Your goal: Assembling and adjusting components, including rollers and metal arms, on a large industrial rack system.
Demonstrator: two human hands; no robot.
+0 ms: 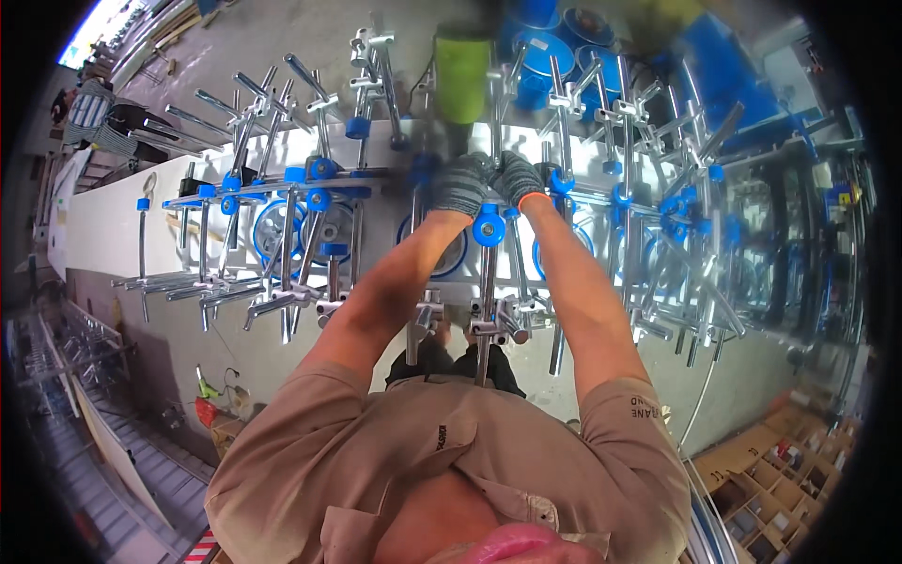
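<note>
Both my hands wear grey striped knit gloves and meet at the far side of a long row of chrome tube frames. My left hand (pixel 460 185) has its fingers curled beside an upright chrome tube (pixel 496 117). Close on the other side, my right hand (pixel 520 179), with an orange cuff, is also curled inward. What the fingers grip is hidden by the gloves. Just nearer than the hands, a round blue fitting (pixel 489 227) sits on top of a chrome post (pixel 488 273). A blue-rimmed wheel (pixel 449 256) lies partly hidden under my left forearm.
More chrome frames (pixel 282 197) with blue fittings stand left and right along the pale bench (pixel 108 221). Beyond are a green bin (pixel 462 80) and several blue drums (pixel 545 54). A person (pixel 113 120) is at far left. A compartmented box (pixel 785 489) lies at lower right.
</note>
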